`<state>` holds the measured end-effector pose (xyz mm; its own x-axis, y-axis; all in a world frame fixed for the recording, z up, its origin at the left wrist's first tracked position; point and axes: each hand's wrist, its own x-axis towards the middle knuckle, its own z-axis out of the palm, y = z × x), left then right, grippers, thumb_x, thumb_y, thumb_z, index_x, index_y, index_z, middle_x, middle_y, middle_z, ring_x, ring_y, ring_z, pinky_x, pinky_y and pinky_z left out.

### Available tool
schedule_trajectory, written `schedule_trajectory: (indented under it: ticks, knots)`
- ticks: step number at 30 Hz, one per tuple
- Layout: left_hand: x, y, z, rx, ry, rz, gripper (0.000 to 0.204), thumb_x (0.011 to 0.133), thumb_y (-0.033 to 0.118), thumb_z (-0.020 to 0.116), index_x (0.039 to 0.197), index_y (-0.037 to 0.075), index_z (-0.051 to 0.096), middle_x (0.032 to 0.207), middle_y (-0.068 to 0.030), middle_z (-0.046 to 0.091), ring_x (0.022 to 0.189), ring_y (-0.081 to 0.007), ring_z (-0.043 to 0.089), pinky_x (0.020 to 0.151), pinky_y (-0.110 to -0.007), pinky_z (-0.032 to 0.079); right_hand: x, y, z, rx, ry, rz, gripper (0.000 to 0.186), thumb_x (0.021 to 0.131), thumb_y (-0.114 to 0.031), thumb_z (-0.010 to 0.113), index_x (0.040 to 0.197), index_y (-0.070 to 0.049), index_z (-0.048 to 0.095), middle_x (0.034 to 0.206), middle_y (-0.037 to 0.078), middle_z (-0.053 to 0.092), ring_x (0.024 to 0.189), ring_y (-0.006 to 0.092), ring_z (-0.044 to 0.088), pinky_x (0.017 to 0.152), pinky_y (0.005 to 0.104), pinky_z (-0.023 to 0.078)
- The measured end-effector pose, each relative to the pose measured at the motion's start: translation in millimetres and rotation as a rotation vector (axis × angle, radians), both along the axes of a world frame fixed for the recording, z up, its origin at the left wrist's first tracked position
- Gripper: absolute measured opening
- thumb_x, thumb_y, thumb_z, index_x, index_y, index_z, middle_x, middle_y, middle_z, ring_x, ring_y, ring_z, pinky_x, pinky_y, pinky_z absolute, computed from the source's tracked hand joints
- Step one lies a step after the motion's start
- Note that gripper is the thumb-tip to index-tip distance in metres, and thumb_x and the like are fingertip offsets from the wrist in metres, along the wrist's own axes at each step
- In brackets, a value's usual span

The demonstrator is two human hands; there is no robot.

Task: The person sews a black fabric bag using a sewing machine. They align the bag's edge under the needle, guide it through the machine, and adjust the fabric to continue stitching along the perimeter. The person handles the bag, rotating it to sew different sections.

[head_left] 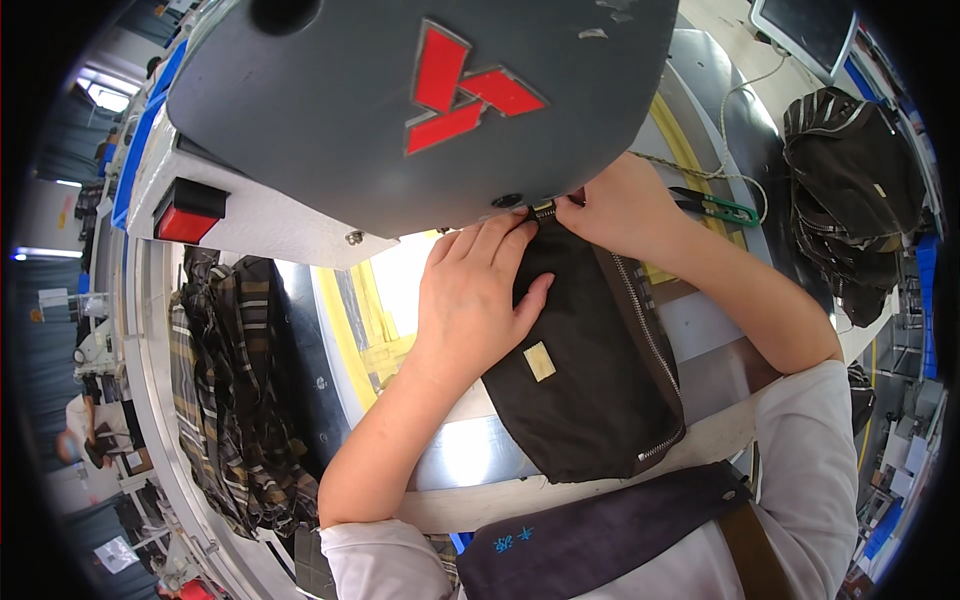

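Observation:
A dark brown fabric piece (585,390) with a pale label and a metal zipper along its right side lies under the grey sewing machine head (330,100). My left hand (470,290) rests on its upper left, thumb apart and fingers lying on the cloth, the fingertips at the machine's lower edge. My right hand (620,210) is closed on the top end of the zipper piece beside the needle area, which is hidden under the head. Green-handled thread snips (730,210) lie just right of that hand.
Plaid fabric (225,370) is piled at the left, more dark fabric pieces (850,180) at the right. A screen (800,30) stands top right with a cord nearby. A red switch (185,215) is on the machine's left. Another person (95,430) is in the far left background.

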<state>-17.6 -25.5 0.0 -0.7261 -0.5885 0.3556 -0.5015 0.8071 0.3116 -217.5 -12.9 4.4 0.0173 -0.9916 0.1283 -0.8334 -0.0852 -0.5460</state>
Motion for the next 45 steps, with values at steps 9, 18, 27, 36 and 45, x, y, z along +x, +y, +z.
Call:
schedule_trajectory:
  ticks: [9,18,27,36,45]
  knots:
    - [-1,1,0,0.003,-0.001,0.006,0.043,0.074,0.021,0.074,0.112,0.004,0.064,0.115,-0.0096,0.063,0.104,-0.0275,0.061,0.093,-0.039,0.045,-3,-3,-3,0.060,-0.048,0.015,0.013,0.074,-0.009,0.060,0.087,-0.008,0.059,0.072,0.007,0.062,0.071,0.0268,0.062,0.064,0.0396,0.048]
    - [0,1,0,0.001,-0.010,0.015,0.043,0.075,0.021,0.074,0.113,0.004,0.064,0.115,-0.0094,0.064,0.104,-0.0276,0.061,0.093,-0.039,0.045,-4,-6,1,0.166,-0.171,0.009,0.014,0.073,-0.008,0.057,0.087,-0.009,0.059,0.069,0.005,0.060,0.069,0.0240,0.061,0.063,0.0365,0.046]
    - [0,1,0,0.004,-0.011,0.019,0.042,0.074,0.021,0.075,0.112,0.004,0.064,0.115,-0.0096,0.064,0.104,-0.0278,0.061,0.093,-0.039,0.045,-5,-5,-6,0.120,-0.300,-0.009,0.012,0.073,-0.009,0.058,0.085,-0.008,0.060,0.068,0.004,0.059,0.065,0.0213,0.059,0.061,0.0349,0.045]
    - [0,1,1,0.003,-0.013,0.026,0.043,0.074,0.021,0.075,0.113,0.005,0.064,0.116,-0.0088,0.063,0.105,-0.0277,0.061,0.093,-0.039,0.045,-6,-7,-16,0.043,-0.313,0.043,0.010,0.072,-0.006,0.057,0.081,-0.007,0.062,0.068,0.005,0.059,0.063,0.0215,0.058,0.060,0.0355,0.045]
    - [-1,1,-2,0.021,0.016,0.010,0.043,0.074,0.019,0.075,0.112,0.004,0.062,0.117,-0.0092,0.063,0.107,-0.0289,0.060,0.094,-0.040,0.045,-6,9,-22,-0.553,0.288,0.289,0.015,0.071,-0.007,0.065,0.087,-0.009,0.064,0.091,0.004,0.059,0.086,0.0217,0.059,0.068,0.0363,0.052]
